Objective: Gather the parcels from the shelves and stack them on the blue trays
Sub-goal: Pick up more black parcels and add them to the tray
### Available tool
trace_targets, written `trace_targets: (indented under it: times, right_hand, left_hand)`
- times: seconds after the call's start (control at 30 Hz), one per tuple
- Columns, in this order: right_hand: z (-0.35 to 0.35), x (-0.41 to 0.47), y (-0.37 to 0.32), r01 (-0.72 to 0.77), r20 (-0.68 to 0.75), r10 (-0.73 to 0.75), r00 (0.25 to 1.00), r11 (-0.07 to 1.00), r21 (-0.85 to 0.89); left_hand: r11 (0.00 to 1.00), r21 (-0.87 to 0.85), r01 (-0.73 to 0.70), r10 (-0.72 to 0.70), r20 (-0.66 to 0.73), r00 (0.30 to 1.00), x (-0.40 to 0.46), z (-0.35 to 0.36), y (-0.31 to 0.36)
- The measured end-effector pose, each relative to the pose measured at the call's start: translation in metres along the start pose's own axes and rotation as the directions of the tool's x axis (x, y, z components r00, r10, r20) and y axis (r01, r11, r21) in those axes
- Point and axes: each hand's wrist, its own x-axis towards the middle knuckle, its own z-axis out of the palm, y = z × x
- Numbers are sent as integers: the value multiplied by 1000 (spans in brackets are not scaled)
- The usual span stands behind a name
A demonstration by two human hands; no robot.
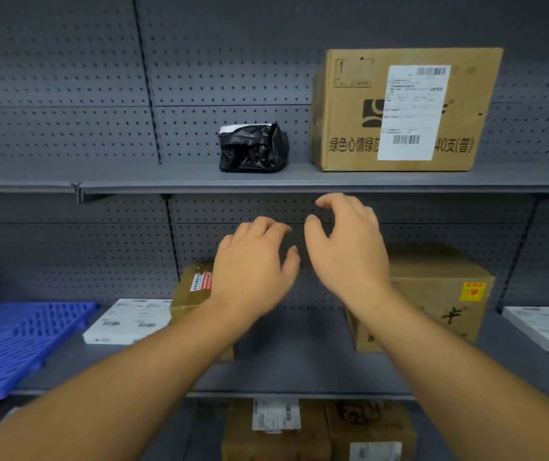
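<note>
Both hands are raised in front of the shelving, between the upper shelf (299,179) and the middle shelf (293,344). The left hand (253,271) is held palm down with its fingers (266,227) loosely curled and slightly spread, nothing being held. The right hand (349,247) is likewise held with fingers (329,201) spread and bent, gripping nothing.

On the upper shelf a black wrapped parcel (253,148) is set near the middle, and a large labelled carton (402,109) is stood beside it towards the right end. On the middle shelf a blue tray (20,341) is seen at the left end, a flat white parcel (130,322) just beside it, a taped brown box (193,291) partly hidden behind the left wrist, and another brown box (442,294) behind the right forearm.
</note>
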Motion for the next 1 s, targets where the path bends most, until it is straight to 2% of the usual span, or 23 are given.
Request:
trace_targets:
  times: [0.2,0.3,0.43,0.7,0.83,1.0]
  right_hand:
    - [14,37,-50,74,-101,-71,992,997,26]
    - [19,55,-71,93,-183,-93,979,996,-7]
    - [30,83,-89,65,-169,-69,983,998,-27]
    - [52,141,-91,-95,19,95,995,996,2]
    - [58,166,-89,-176,110,169,979,983,58]
    - [64,196,-85,-215,177,196,965,972,98]
  left_hand:
    - [999,-8,-46,44,-155,987,32,-39,-43]
    - [994,-71,-84,66,-227,972,49,-56,-58]
    - [983,-146,-114,73,-258,963,77,-72,-74]
    - [964,-256,79,-121,-153,981,152,-79,-101]
    - [937,-301,176,-194,-31,981,181,-73,-110]
    - [872,-390,295,-269,120,956,210,-62,-109]
